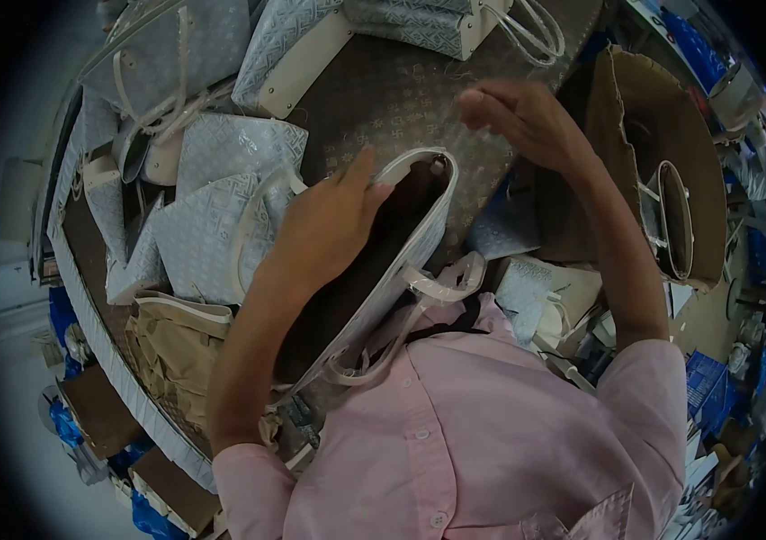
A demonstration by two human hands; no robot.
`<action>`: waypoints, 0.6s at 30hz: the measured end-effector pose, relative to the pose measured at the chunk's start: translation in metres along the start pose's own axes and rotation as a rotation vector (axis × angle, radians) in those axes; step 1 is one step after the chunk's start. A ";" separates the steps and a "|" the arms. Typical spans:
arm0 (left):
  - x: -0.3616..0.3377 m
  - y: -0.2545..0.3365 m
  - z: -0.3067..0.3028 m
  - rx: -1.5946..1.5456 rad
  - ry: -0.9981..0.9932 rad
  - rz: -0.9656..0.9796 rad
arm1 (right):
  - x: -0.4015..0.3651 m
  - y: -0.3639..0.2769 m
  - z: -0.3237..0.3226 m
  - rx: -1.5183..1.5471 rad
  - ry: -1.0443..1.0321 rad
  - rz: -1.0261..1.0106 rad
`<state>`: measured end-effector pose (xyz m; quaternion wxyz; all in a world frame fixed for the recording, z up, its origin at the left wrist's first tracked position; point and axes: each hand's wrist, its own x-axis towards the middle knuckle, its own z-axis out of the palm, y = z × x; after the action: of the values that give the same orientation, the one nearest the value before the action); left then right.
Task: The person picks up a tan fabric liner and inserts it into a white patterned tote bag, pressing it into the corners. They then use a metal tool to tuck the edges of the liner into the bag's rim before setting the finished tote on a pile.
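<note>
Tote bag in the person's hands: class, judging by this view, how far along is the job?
Done, apparently: matching silver bags piled on the table, and one seemingly in the cardboard box. In hand: left hand grips the rim of the open tote bag; right hand is pinched shut above the table. Left: probably this bag; beige bags lie beside it.
</note>
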<state>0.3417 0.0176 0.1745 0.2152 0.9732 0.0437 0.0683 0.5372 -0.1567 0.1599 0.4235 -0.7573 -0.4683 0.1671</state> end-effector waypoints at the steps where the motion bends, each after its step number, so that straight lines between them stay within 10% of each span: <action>1: -0.014 -0.003 -0.016 -0.030 0.007 -0.008 | -0.006 0.000 0.002 -0.056 -0.086 0.064; 4: -0.075 -0.015 -0.058 0.075 0.137 -0.077 | -0.021 -0.020 0.021 -0.038 -0.156 0.197; 9: -0.225 -0.017 -0.078 -0.267 0.397 -1.183 | -0.002 -0.024 0.043 -0.269 -0.210 0.114; 16: -0.239 0.023 -0.014 -0.600 0.506 -1.268 | 0.042 -0.009 0.042 -0.752 -0.502 -0.427; 18: -0.250 0.019 -0.009 -0.583 0.453 -1.230 | 0.050 -0.042 0.045 -0.495 -0.579 0.349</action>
<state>0.0945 -0.0247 0.1621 0.4516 0.6371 0.6079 0.1438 0.5090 -0.0837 0.1744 0.0449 -0.8259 -0.4586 0.3249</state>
